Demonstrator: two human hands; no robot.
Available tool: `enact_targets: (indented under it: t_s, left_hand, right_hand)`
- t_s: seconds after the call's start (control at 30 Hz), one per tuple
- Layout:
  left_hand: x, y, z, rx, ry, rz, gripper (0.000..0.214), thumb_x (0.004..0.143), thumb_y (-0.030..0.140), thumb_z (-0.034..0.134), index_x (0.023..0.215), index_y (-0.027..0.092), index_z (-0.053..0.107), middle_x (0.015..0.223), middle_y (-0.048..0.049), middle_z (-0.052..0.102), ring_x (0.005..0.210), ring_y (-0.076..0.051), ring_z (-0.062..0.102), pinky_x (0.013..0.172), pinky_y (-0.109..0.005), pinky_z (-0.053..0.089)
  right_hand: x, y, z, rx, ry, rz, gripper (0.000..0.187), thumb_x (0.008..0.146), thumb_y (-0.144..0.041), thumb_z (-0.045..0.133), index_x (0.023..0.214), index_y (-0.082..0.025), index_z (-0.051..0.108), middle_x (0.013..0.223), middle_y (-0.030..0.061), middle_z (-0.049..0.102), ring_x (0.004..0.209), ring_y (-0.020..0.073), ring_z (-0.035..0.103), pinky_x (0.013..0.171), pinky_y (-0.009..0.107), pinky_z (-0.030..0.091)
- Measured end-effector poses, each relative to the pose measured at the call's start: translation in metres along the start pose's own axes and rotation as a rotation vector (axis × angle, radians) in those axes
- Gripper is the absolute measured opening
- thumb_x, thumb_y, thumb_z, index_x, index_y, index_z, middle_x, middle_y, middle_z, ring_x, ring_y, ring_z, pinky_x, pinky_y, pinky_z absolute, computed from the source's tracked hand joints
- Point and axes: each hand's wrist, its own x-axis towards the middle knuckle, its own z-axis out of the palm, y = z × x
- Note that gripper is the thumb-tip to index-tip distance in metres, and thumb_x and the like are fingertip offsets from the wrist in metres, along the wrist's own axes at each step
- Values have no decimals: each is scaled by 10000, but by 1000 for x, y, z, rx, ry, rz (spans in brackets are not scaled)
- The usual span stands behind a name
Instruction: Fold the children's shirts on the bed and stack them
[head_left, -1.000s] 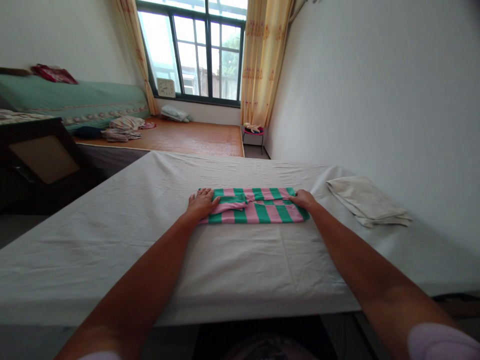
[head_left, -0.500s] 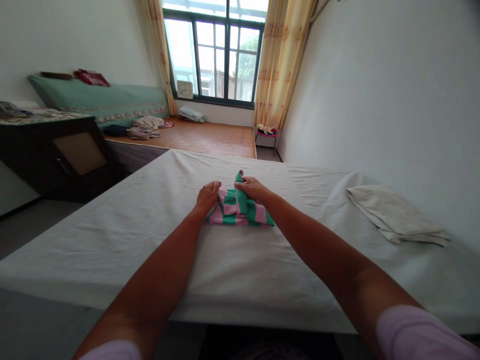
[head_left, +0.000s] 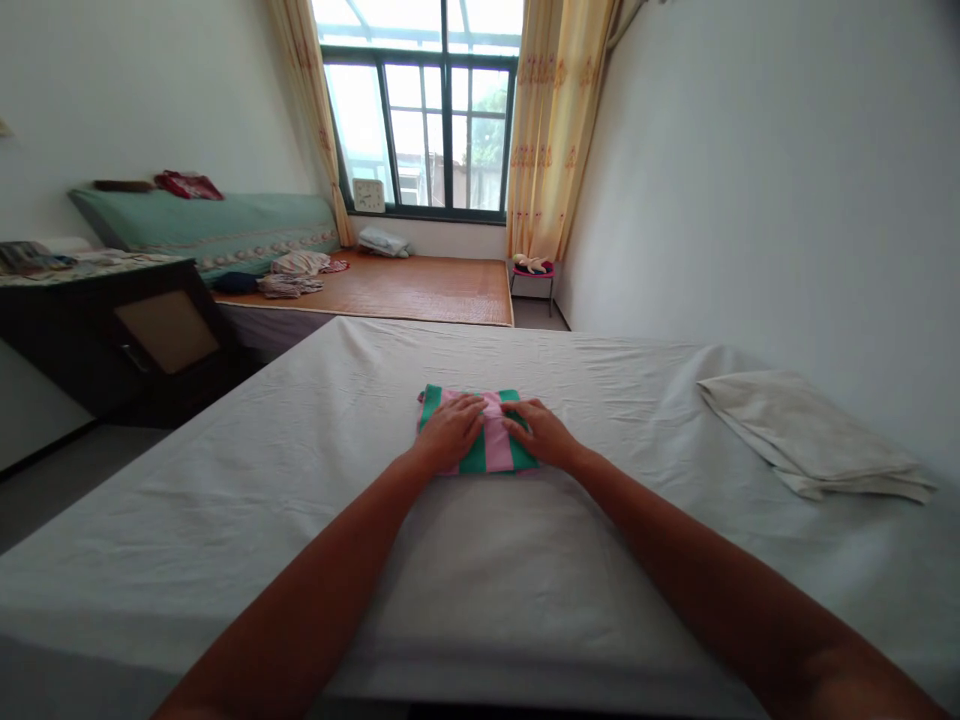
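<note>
A green and pink striped cloth [head_left: 491, 456] lies folded into a small rectangle on the white bed sheet [head_left: 315, 480] in front of me. My left hand [head_left: 451, 432] rests flat on its left half, fingers stretched out. My right hand [head_left: 542, 434] lies flat on its right half, fingers pointing toward the left hand. Both palms press down on the cloth. Neither hand grips anything.
A folded beige cloth [head_left: 810, 434] lies on the bed at the right, near the white wall. A dark cabinet [head_left: 127, 335] stands at the left. Beyond the bed are a wooden platform [head_left: 420, 288] with clothes, a small stool [head_left: 534, 270] and a window.
The striped cloth was long and spread between my hands, then my right hand folded its right end over to the left. It now lies as a small rectangle under both flat hands.
</note>
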Motion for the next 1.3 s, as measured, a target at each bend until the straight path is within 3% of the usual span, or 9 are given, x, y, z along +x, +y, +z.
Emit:
enact_targets:
  t_s: [0.07,0.17,0.37,0.57,0.73,0.87,0.97,1.13,1.3]
  left_hand:
    - [-3,8,14,93,-117,-6,464,960,395,367,1338,177,524,1413,-88,515,1331,-234,426,1136,-425,290]
    - [-6,3,21,207,-177,-130,516,965,474,324,1392,221,465,1479,-73,438,1372,-248,372,1148,-469,243]
    - [-7,-39,7,257,-214,-391,531,976,478,228,1417,268,436,1512,-20,390,1398,-226,333,1147,-434,255]
    - [-9,-53,14,260,-134,-299,522,982,422,240,1403,212,465,1475,-38,447,1389,-200,345,1176,-399,224]
    - [-10,-56,17,271,-99,-254,499,980,385,267,1382,193,491,1448,-62,479,1364,-215,387,1170,-430,254]
    - [-11,-57,17,271,-77,-231,486,974,358,278,1367,191,509,1439,-68,490,1361,-218,393,1169,-433,260]
    - [-11,-56,16,271,-84,-235,492,975,346,266,1365,172,510,1438,-78,490,1358,-220,396,1171,-434,257]
    - [-10,-56,14,245,-90,-264,469,974,355,284,1361,225,515,1432,-34,501,1349,-190,405,1172,-416,256]
    - [-7,-51,9,227,-108,-280,475,971,346,277,1355,212,522,1422,-37,512,1346,-177,405,1178,-408,232]
  right_hand:
    - [-12,-2,4,-114,-111,-93,497,933,-448,451,1376,-229,493,1434,63,494,1336,227,391,1109,421,306]
    - [-22,-4,5,-200,-215,-64,563,944,-490,399,1469,-288,366,1540,9,337,1422,225,254,1141,438,235]
    - [-21,9,-3,-216,-216,105,575,942,-505,378,1474,-288,357,1534,21,348,1410,241,276,1121,449,244]
    - [-22,15,-9,-152,-128,126,547,931,-466,432,1422,-226,446,1470,57,451,1368,245,348,1105,436,275]
    - [-13,-14,-9,-94,29,19,468,969,-373,368,1399,-221,474,1447,62,480,1373,209,351,1124,407,263]
    - [3,-36,3,-81,-136,-97,541,974,-492,311,1445,-243,408,1512,56,387,1400,228,316,1137,444,237]
    - [6,-29,8,-123,-286,-106,575,957,-544,322,1457,-268,386,1542,47,330,1428,241,255,1151,482,179]
    - [-5,4,2,-128,-273,-84,575,967,-531,290,1490,-292,314,1564,28,280,1442,216,216,1152,463,168]
    - [-14,12,-5,-104,-227,-79,557,971,-502,297,1483,-286,335,1554,23,304,1434,224,238,1149,447,177]
